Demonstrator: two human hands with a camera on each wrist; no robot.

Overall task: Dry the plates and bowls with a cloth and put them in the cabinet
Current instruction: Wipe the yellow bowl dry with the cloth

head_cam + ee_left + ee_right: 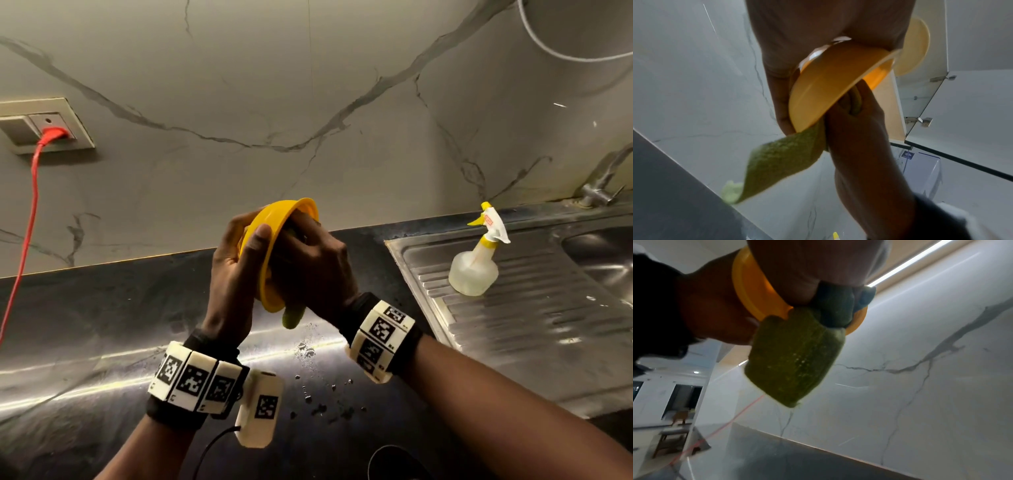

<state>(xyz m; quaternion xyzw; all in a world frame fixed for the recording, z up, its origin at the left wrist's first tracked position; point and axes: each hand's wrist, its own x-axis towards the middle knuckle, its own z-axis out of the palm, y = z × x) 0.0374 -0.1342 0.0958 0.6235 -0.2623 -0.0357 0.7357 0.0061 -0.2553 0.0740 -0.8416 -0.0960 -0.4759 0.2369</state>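
A yellow bowl [274, 240] is held on edge above the dark counter, its opening turned to the right. My left hand [236, 260] grips it from behind, thumb over the rim. My right hand [308, 270] is inside the bowl, clutching a green cloth [293, 317] whose corner hangs below the rim. In the left wrist view the bowl [828, 87] sits against my palm and the cloth [777, 164] trails down. In the right wrist view the cloth [795, 353] hangs from my fist in front of the bowl [754, 293]. An open wall cabinet [920, 97] holds a pale plate [914, 45].
The dark counter [102, 342] carries water drops and crumbs below my hands. A steel sink drainboard [531, 325] lies to the right with a spray bottle [476, 267] on it and a tap [599, 185] behind. A red cable [27, 219] hangs from the wall socket at left.
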